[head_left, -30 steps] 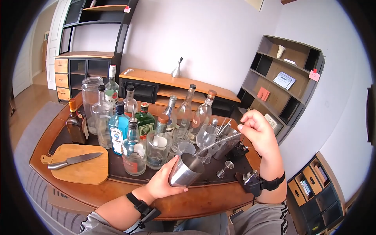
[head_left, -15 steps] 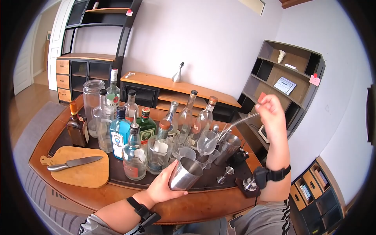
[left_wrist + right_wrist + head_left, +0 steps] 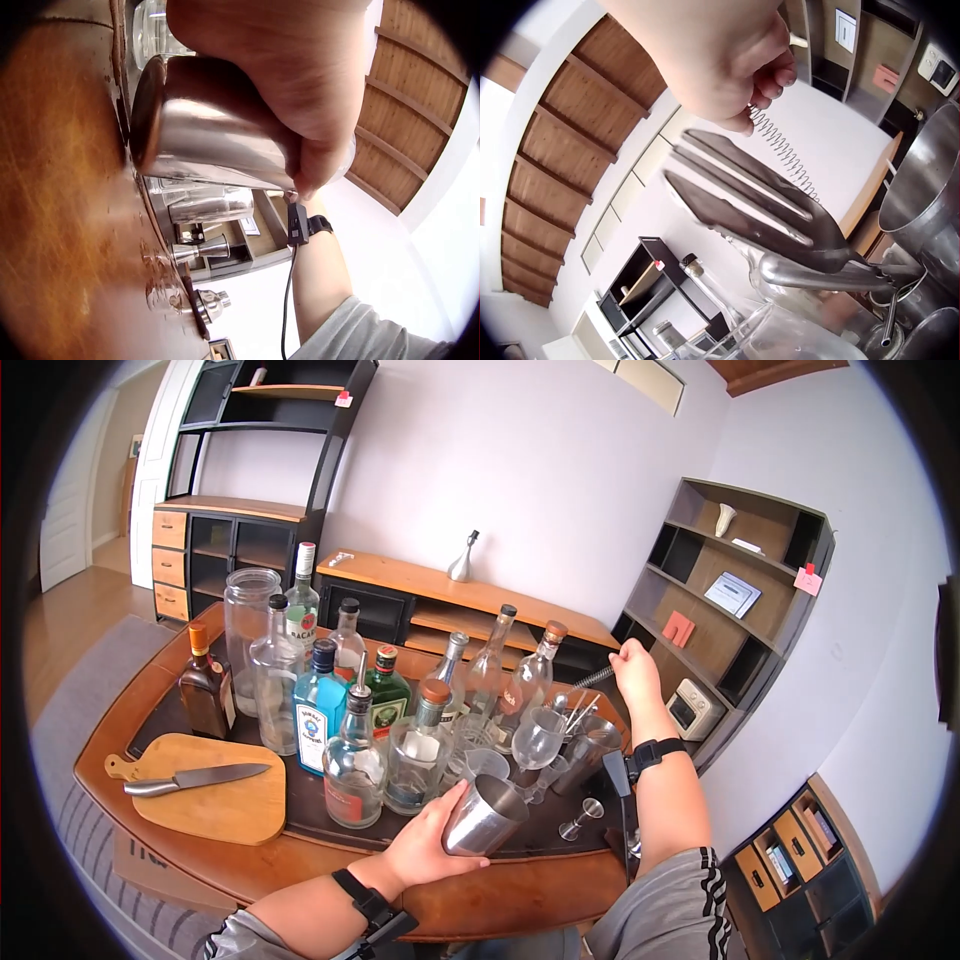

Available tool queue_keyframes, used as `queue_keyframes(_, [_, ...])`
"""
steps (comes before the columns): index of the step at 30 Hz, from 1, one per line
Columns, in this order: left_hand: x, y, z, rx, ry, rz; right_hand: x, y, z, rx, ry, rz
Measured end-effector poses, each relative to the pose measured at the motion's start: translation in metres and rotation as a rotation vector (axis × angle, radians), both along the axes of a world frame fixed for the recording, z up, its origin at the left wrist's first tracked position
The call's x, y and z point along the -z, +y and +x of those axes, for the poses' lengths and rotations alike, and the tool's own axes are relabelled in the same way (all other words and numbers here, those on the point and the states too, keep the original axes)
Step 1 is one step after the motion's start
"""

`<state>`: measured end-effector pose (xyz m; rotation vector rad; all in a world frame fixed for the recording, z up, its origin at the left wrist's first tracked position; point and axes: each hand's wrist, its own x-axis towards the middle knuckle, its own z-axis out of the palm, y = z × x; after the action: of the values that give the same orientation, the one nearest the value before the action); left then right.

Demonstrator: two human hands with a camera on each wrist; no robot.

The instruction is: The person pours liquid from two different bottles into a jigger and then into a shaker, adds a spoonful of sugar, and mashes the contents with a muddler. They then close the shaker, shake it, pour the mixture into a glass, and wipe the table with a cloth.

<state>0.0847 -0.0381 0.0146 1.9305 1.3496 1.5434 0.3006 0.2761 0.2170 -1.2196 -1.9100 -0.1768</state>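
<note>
My left hand (image 3: 425,848) grips a steel shaker tin (image 3: 486,816) round its side, tilted with its mouth up and to the right. The left wrist view shows the tin's base (image 3: 150,120) close over the table's leather edge. Farther off, my right hand (image 3: 638,675) pinches the spiral stem of a bar spoon (image 3: 784,154); its lower end is hidden behind a three-tined fork (image 3: 757,202) in the right wrist view. That hand is above and beyond a second steel tin (image 3: 598,745) with several metal tools standing near it. A jigger (image 3: 582,820) stands right of the held tin.
Several bottles, including a blue one (image 3: 318,710) and a green one (image 3: 388,695), crowd the table left of the held tin. A stemmed glass (image 3: 538,738) is close behind it. At far left lies a knife (image 3: 205,778) on a wooden board (image 3: 215,815).
The bar spoon has come out of the held shaker tin. My right hand has carried it up and right, then forward beyond the second tin. My left hand keeps its grip on the tin.
</note>
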Motion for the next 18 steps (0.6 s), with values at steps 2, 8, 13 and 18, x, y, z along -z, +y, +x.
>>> queue_keyframes(2, [0.001,0.0,0.0,-0.003,0.015,0.004,0.009,0.012,0.002,-0.008,-0.001,0.031])
queue_keyframes(8, [-0.001,0.0,0.0,0.02,0.019,0.003,0.004,0.023,0.006,-0.141,0.289,-0.256])
queue_keyframes(13, [-0.002,0.0,0.0,0.004,0.048,0.044,0.023,0.045,0.014,-0.147,0.312,-0.571])
queue_keyframes(18, [-0.003,0.0,0.0,0.005,0.041,0.031,0.041,0.039,0.016,-0.19,0.191,-0.855])
